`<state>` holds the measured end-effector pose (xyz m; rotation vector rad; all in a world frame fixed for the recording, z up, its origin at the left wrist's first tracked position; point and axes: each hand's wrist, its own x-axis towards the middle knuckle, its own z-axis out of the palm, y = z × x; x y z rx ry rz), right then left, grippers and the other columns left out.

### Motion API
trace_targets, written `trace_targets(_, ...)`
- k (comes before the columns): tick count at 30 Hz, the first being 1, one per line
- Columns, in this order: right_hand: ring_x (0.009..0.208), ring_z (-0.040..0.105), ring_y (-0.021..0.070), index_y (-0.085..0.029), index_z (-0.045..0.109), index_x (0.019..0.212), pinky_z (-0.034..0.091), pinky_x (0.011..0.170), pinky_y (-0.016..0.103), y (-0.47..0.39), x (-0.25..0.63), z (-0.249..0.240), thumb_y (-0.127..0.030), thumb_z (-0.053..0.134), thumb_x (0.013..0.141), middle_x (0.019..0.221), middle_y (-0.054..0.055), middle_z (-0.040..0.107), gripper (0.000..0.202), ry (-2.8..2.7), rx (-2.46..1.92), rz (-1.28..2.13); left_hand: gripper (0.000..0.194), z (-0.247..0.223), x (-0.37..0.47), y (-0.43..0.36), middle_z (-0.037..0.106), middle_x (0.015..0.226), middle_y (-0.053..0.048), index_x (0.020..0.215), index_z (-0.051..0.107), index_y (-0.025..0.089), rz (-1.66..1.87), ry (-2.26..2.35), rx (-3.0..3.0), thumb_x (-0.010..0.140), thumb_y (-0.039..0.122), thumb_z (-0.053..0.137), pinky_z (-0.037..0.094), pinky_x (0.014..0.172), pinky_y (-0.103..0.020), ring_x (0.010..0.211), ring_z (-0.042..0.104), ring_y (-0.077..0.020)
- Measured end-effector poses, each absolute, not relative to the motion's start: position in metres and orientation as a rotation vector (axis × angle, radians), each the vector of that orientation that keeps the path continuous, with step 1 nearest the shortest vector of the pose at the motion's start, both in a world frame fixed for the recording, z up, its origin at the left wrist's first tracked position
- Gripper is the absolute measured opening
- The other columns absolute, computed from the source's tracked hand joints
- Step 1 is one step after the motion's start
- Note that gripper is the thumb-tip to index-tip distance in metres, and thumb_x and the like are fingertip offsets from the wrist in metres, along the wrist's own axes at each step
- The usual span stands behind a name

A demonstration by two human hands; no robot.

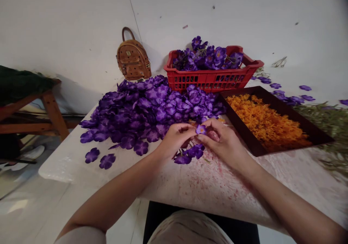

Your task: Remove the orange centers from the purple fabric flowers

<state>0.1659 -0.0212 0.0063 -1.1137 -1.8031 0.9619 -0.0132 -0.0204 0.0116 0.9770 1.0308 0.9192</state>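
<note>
Both hands meet over the table, fingers pinched around a small purple artificial flower [201,129] with a pale, orange-tinged middle. My left hand [175,139] is closed just left of it, apparently at the flower's stem, though the fingertips hide the exact grip. From the right, my right hand [224,139] pinches the bloom between thumb and forefinger. A cluster of purple blooms [189,154] hangs under my left hand, seemingly on the same spray. Right behind the hands lies a large heap of loose purple petal pieces [141,110]. A dark tray [248,142] of orange flower centres [268,122] lies to the right.
A red plastic crate [209,81] filled with finished-looking purple flowers stands by the wall. A brown backpack [133,61] leans left of it. Green stems [323,128] and scattered petals lie at the far right. A wooden stand [51,110] is left of the table [190,189].
</note>
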Motion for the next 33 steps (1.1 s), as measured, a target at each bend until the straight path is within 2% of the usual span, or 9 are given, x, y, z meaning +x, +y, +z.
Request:
trace_targets(4, 0.082, 0.062, 0.0220, -0.026, 0.058, 0.097, 0.047, 0.076, 0.036, -0.022, 0.166, 0.006, -0.030, 0.072, 0.087, 0.090, 0.002, 0.066, 0.017, -1.841, -1.107, 0.959, 0.037, 0.012, -0.013, -0.021, 0.043, 0.053, 0.007, 0.065, 0.062, 0.017, 0.916, 1.009, 0.948, 0.068, 0.042, 0.089, 0.019, 0.045, -0.023, 0.043, 0.030, -0.0034)
trace_targets(9, 0.085, 0.064, 0.0217, -0.025, 0.061, 0.096, 0.049, 0.080, 0.036, -0.021, 0.168, 0.007, -0.029, 0.065, 0.091, 0.091, 0.003, 0.068, 0.008, -1.857, -1.060, 0.846, 0.033, 0.013, -0.014, -0.022, 0.043, 0.053, 0.008, 0.068, 0.064, 0.016, 0.921, 1.009, 0.945, 0.069, 0.041, 0.086, 0.015, 0.044, -0.023, 0.042, 0.029, -0.0031)
trace_targets(14, 0.077, 0.061, 0.0205, -0.025, 0.057, 0.095, 0.047, 0.070, 0.034, -0.022, 0.167, 0.004, -0.027, 0.068, 0.086, 0.086, 0.001, 0.067, 0.015, -1.905, -1.098, 0.909, 0.042, 0.016, -0.013, -0.022, 0.045, 0.054, 0.006, 0.057, 0.056, 0.016, 0.921, 0.943, 0.866, 0.063, 0.041, 0.089, 0.021, 0.047, -0.022, 0.045, 0.035, -0.0031)
trace_targets(16, 0.074, 0.060, 0.0197, -0.025, 0.055, 0.092, 0.046, 0.068, 0.033, -0.022, 0.166, 0.003, -0.028, 0.067, 0.087, 0.083, 0.001, 0.065, 0.013, -1.883, -1.101, 0.961, 0.038, 0.016, -0.013, -0.022, 0.046, 0.053, 0.006, 0.056, 0.058, 0.016, 0.915, 0.948, 0.856, 0.063, 0.038, 0.088, 0.022, 0.047, -0.022, 0.045, 0.035, -0.0032)
trace_targets(20, 0.078, 0.061, 0.0192, -0.025, 0.060, 0.093, 0.047, 0.073, 0.034, -0.022, 0.166, 0.008, -0.029, 0.066, 0.089, 0.086, 0.001, 0.065, 0.009, -1.823, -1.082, 0.939, 0.023, 0.012, -0.016, -0.020, 0.049, 0.053, 0.006, 0.067, 0.069, 0.015, 0.894, 0.992, 0.851, 0.068, 0.034, 0.083, 0.018, 0.046, -0.023, 0.043, 0.032, -0.0036)
trace_targets(25, 0.078, 0.061, 0.0199, -0.024, 0.062, 0.087, 0.045, 0.073, 0.034, -0.022, 0.168, 0.017, -0.030, 0.065, 0.091, 0.083, 0.001, 0.066, 0.008, -1.822, -1.080, 0.885, 0.022, 0.008, -0.018, -0.019, 0.049, 0.053, 0.006, 0.071, 0.071, 0.016, 0.885, 1.005, 0.892, 0.074, 0.036, 0.081, 0.015, 0.045, -0.025, 0.042, 0.030, -0.0040)
trace_targets(30, 0.073, 0.057, 0.0197, -0.024, 0.064, 0.081, 0.041, 0.068, 0.033, -0.023, 0.171, 0.015, -0.035, 0.065, 0.093, 0.078, 0.001, 0.064, 0.016, -1.818, -1.094, 0.941, 0.022, 0.017, -0.021, -0.028, 0.045, 0.053, 0.007, 0.077, 0.075, 0.016, 0.861, 1.072, 1.061, 0.081, 0.038, 0.077, 0.022, 0.049, -0.024, 0.045, 0.032, -0.0059)
trace_targets(33, 0.068, 0.052, 0.0181, -0.025, 0.065, 0.082, 0.037, 0.064, 0.032, -0.021, 0.175, 0.011, -0.038, 0.068, 0.092, 0.073, -0.001, 0.058, 0.016, -1.759, -1.132, 0.972, 0.023, 0.020, -0.045, -0.049, 0.060, 0.063, 0.001, 0.079, 0.077, 0.017, 0.905, 1.277, 1.391, 0.086, 0.039, 0.073, 0.031, 0.054, -0.025, 0.054, 0.045, -0.0093)
